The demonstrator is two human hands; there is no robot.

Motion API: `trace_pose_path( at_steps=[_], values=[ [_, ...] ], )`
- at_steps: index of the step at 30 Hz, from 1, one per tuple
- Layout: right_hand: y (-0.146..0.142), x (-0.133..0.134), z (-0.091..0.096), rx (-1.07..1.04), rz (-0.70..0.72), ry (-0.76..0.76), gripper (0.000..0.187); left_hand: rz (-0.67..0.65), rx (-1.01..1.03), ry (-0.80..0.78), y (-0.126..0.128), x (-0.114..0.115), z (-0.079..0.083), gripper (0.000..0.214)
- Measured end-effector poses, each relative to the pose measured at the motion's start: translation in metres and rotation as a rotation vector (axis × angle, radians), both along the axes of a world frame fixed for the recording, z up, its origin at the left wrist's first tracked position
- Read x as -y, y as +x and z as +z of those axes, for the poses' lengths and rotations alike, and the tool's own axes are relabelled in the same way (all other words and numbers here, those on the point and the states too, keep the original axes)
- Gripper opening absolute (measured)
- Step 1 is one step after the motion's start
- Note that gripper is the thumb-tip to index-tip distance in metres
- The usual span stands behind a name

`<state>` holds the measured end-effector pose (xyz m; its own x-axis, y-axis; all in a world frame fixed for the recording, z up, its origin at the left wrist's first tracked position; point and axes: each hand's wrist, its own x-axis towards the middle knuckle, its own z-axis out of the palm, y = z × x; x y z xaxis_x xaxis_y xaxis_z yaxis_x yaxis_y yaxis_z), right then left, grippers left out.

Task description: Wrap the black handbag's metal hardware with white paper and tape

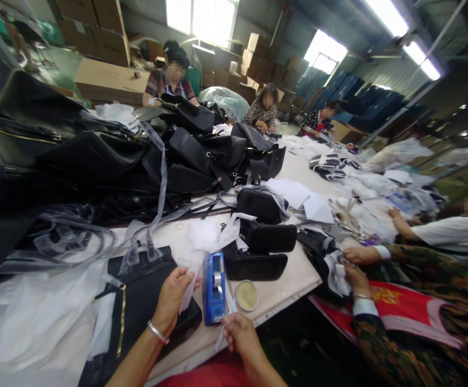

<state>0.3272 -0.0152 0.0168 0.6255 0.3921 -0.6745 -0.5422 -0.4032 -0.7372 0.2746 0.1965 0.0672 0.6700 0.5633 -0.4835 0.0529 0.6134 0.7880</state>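
Observation:
My left hand (173, 298), with a metal bangle at the wrist, pinches a thin white sheet (190, 287) that looks like tissue or foam wrapping. Just right of it, a blue tape dispenser (208, 290) with a roll in it stands on the table. My right hand (242, 336) is closed at the dispenser's near end, its fingertips on a narrow whitish strip (220, 339); whether this is tape or paper I cannot tell. Beneath and beside my left forearm lies a black handbag (143, 277) with a gold zipper, partly covered by white wrapping.
A round tin (247, 295) sits beside the dispenser near the table edge (286, 303). Black bags (201, 156) are heaped along the left and back, with clear plastic strips (161, 177) over them. At right, a co-worker's hands (354, 269) handle a black bag. Several other people sit around the table.

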Motion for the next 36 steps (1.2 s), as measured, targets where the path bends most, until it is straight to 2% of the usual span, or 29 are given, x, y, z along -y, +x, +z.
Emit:
trace_pose_path(
  at_steps=[6,10,15,18,21,24,28,32,36],
  values=[
    [-0.012,0.005,-0.015,-0.181,-0.026,-0.039,0.043,-0.014,-0.004,0.003,0.000,-0.001,-0.003,0.038],
    [-0.012,0.001,-0.013,-0.147,0.014,-0.081,0.028,-0.004,-0.011,-0.009,0.002,-0.002,0.000,0.040],
    [0.006,-0.008,0.014,0.057,0.148,-0.081,0.018,-0.011,-0.005,-0.018,0.004,-0.002,0.002,0.038],
    [0.020,-0.011,0.038,0.202,0.242,-0.041,0.004,-0.027,0.014,-0.011,0.005,-0.004,-0.004,0.036],
    [0.030,-0.017,0.061,0.316,0.333,0.003,0.006,-0.026,0.043,0.002,0.008,-0.004,-0.011,0.036],
    [0.040,-0.039,0.084,0.435,0.417,0.066,0.014,-0.030,0.047,0.010,0.011,-0.001,-0.016,0.036],
    [0.058,-0.086,0.104,0.738,0.574,0.204,0.021,-0.058,0.102,0.028,0.016,0.004,-0.023,0.035],
    [0.076,-0.119,0.102,0.856,0.728,0.218,0.022,-0.062,0.097,0.060,0.016,0.005,-0.024,0.036],
    [0.085,-0.127,0.091,0.808,0.773,0.199,0.017,-0.021,0.091,0.062,0.012,0.001,-0.010,0.038]
  ],
)
